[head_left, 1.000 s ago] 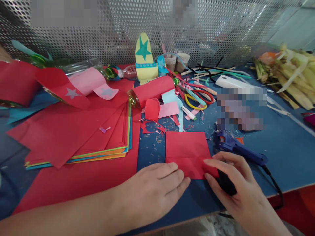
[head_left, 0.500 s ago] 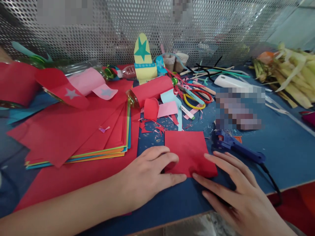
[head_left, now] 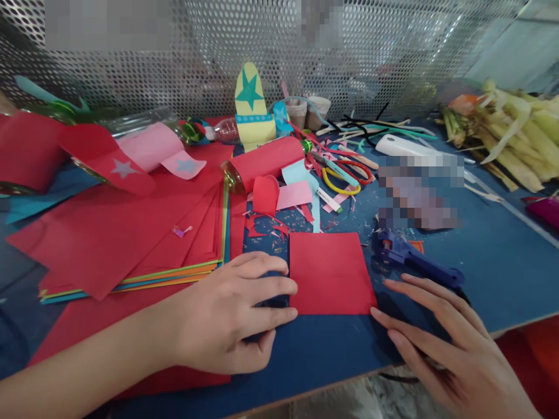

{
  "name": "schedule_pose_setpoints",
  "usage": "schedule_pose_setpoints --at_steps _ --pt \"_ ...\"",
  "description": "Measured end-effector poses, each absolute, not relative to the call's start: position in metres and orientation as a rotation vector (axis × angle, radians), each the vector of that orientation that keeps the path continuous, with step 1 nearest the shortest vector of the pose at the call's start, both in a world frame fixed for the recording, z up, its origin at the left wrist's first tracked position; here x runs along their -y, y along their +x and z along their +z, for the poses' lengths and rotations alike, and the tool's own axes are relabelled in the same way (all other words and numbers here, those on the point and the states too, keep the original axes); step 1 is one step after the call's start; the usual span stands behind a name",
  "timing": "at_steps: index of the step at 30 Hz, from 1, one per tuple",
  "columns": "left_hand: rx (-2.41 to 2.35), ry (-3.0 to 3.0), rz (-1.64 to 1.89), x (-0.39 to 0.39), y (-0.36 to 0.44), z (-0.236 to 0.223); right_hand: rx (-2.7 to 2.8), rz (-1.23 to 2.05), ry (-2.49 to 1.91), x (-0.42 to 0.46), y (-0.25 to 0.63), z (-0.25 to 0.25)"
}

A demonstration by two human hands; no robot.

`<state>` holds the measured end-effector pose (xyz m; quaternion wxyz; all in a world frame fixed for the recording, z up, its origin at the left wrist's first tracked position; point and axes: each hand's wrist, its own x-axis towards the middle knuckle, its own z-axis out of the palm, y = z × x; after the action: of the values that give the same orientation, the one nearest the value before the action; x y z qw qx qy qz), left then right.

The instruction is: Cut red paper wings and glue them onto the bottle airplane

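Far left, a red-covered cylinder is lying on its side. Next, a fanned stack of red sheets is resting over yellow, orange and blue ones, a pink-wrapped bottle lying behind. The left hand is spreading its fingers, two tips meeting the left edge of a red paper square. Behind, a yellow paper piece with a green star is standing upright, and a red-wrapped bottle is lying in front of it. The square is lying flat on the blue table, between the hands. Scissors are lying beyond, among scraps. A blue glue gun is lying right of the square. The right hand, well apart from the left, is holding its fingers loosely extended, one tip meeting the square's near right corner. Far right, pale husks are lying heaped.
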<state>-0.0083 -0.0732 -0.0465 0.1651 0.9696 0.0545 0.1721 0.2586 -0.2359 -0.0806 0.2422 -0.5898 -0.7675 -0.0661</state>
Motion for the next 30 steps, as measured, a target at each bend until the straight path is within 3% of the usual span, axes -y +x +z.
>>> schedule_pose_setpoints --at_steps 9,18,30 --pt "-0.336 2.339 0.542 0.069 -0.001 -0.051 2.044 -0.111 -1.617 0.219 0.245 -0.076" --pt "-0.485 2.435 0.364 0.075 0.0 -0.057 2.268 -0.045 -1.611 0.197 0.241 -0.07" --pt "-0.441 2.359 0.426 0.08 0.001 -0.055 2.263 0.041 -1.657 0.19 0.241 -0.068"
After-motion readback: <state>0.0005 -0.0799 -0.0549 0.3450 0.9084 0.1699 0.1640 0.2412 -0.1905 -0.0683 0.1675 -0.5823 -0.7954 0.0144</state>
